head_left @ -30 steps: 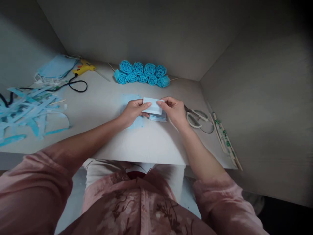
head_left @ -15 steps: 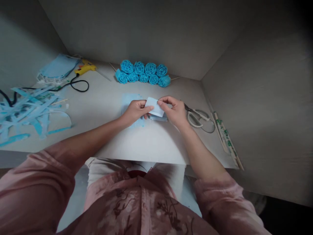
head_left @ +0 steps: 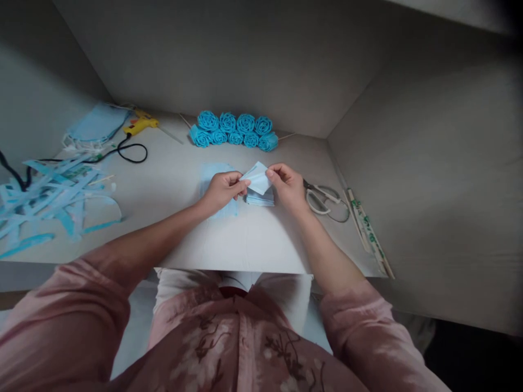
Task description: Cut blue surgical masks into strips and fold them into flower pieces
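Observation:
Between my hands a pale blue square of mask fabric (head_left: 258, 178) is held up, turned so that its corners point sideways and up. My left hand (head_left: 224, 190) pinches its left corner between thumb and fingers. At the opposite corner my right hand (head_left: 286, 182) pinches it with thumb and forefinger. Just below lies a stack of cut blue pieces (head_left: 260, 198) on the table. Flat blue sheets (head_left: 224, 209) lie partly under my left hand. White-handled scissors (head_left: 321, 198) rest to the right of my right hand, their blades partly hidden.
Blue fabric roses (head_left: 235, 130) stand in two rows at the back. A yellow glue gun (head_left: 141, 125) with a looped black cord lies back left, beside stacked face masks (head_left: 98, 122). Blue strips (head_left: 53, 190) are heaped on the left. Wooden sticks (head_left: 370, 234) lie along the right edge.
The square has turned from lying level to standing on a corner, and my left fingers have shifted to its left corner. More of the stack below shows. The camera view has shifted slightly.

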Available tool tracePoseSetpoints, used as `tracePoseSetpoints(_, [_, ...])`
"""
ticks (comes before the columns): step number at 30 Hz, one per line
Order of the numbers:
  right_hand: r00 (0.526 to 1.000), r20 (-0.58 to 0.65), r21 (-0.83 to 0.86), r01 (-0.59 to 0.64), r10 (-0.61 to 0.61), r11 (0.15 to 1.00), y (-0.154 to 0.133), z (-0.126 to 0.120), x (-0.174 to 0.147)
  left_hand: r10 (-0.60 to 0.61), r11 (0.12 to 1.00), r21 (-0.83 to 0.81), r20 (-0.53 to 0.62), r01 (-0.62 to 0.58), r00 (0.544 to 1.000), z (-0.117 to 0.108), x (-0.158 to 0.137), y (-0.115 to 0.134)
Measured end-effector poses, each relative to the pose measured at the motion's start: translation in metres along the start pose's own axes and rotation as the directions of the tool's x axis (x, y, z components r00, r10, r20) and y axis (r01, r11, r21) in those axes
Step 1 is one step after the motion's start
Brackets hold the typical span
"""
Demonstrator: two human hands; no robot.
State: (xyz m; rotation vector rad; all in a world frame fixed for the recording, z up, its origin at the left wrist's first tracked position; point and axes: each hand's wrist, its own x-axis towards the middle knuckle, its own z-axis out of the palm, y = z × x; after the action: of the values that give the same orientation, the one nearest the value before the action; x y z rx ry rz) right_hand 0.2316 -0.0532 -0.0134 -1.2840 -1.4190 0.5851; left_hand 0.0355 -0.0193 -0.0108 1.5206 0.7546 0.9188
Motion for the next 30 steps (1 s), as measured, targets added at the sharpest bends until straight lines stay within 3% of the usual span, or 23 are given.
tracePoseSetpoints(15, [0.998, 0.018, 0.054, -0.063, 0.062, 0.997, -0.009, 0.002, -0.004, -0.059, 0.998, 0.020, 0.016, 0.059, 0.998, -0.004, 0.000, -0.005])
tracePoseSetpoints(22, [0.996, 0.061, -0.036, -0.056, 0.058, 0.998, -0.017, 0.005, -0.007, 0.003, 0.993, -0.119, 0.017, -0.001, 1.000, -0.003, 0.003, -0.004])
tracePoseSetpoints(30, [0.993, 0.101, -0.036, -0.059, 0.063, 0.998, -0.021, 0.011, -0.011, -0.022, 0.999, -0.025, -0.051, 0.021, 0.998, -0.004, 0.001, -0.003])
